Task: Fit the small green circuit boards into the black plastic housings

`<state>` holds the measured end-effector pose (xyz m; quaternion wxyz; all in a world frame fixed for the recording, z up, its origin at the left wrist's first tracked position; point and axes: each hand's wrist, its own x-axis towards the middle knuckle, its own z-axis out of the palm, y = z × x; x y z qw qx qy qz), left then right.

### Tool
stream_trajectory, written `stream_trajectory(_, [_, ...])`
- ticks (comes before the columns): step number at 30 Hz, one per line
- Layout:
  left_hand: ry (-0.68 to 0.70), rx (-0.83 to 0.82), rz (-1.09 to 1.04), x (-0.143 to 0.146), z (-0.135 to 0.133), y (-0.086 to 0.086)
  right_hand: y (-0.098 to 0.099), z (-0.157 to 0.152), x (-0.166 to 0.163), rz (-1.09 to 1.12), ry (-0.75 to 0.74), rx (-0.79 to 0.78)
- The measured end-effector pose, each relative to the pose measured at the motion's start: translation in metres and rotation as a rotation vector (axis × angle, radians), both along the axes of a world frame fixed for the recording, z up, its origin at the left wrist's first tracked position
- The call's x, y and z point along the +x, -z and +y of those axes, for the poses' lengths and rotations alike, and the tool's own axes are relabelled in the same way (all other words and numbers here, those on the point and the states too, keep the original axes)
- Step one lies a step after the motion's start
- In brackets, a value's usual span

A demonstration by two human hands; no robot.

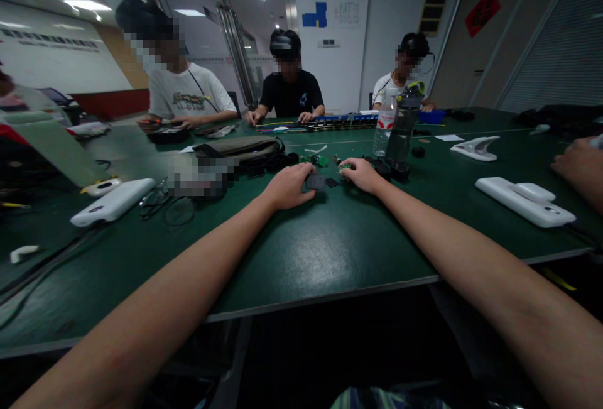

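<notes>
My left hand [291,186] is closed around a small dark grey plastic case [315,183], thumb below and fingers above, over the green table. My right hand [362,175] reaches in from the other side, its fingertips pinched on a small green circuit board [345,169]. Between the hands a small flat black piece [332,182] lies on the tabletop. Just beyond them sit several loose green circuit boards [321,161]. Dark plastic parts [282,161] lie past my left hand, and more black parts [380,168] lie close to my right hand.
A clear water bottle [384,129] and a dark bottle [401,129] stand beyond my right hand. White devices [113,201] lie left and right. A grey-green bag [240,148] rests at far left. Several people sit across the table; another person's hand [581,167] shows at right.
</notes>
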<state>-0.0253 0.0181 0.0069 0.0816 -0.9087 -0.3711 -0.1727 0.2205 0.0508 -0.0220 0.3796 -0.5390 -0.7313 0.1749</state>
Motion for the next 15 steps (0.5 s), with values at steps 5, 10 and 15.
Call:
stream_trajectory(5, [-0.005, -0.008, 0.014, 0.0003, -0.0015, -0.0007, -0.0001, 0.0004, -0.0001, -0.015, 0.004, -0.005])
stream_trajectory(10, [-0.012, -0.012, 0.009, 0.0010, -0.0016, 0.0002, -0.0005, -0.0003, -0.0004, -0.017, 0.004, 0.008])
stream_trajectory(15, [-0.017, -0.005, 0.017, 0.0001, -0.0008, 0.0007, -0.0012, -0.0031, -0.0009, 0.065, -0.036, -0.011])
